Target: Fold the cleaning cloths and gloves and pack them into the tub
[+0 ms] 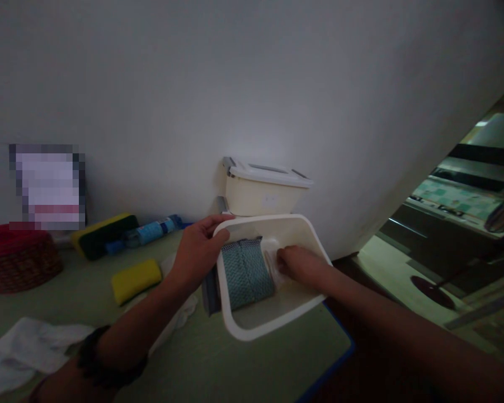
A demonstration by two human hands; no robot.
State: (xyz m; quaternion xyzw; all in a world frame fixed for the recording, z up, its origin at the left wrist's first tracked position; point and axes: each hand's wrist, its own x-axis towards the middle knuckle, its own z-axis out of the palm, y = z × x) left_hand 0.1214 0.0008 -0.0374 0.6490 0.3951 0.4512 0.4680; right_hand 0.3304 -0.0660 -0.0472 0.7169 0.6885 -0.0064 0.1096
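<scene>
A white plastic bin [240, 334] with rounded corners is tilted toward me at the table's right side. My left hand [202, 242] grips its left rim, thumb on the inner side. Inside the bin, a folded teal patterned cloth [248, 274] stands against the left part. Beside it is a thin white folded cloth [272, 267], and my right hand [296, 262] reaches in with curled fingers closed on it. The right fingertips are partly hidden. Behind it, a similar cream bin with a lid [268, 193] sits by the wall.
On the green table [277, 352] lie a yellow sponge [136, 280], a larger yellow-and-green sponge [104, 235], a blue-labelled bottle [153, 232] and a white cloth [29, 347]. A red woven basket [20, 260] stands far left. The table's blue edge [333, 372] ends at lower right.
</scene>
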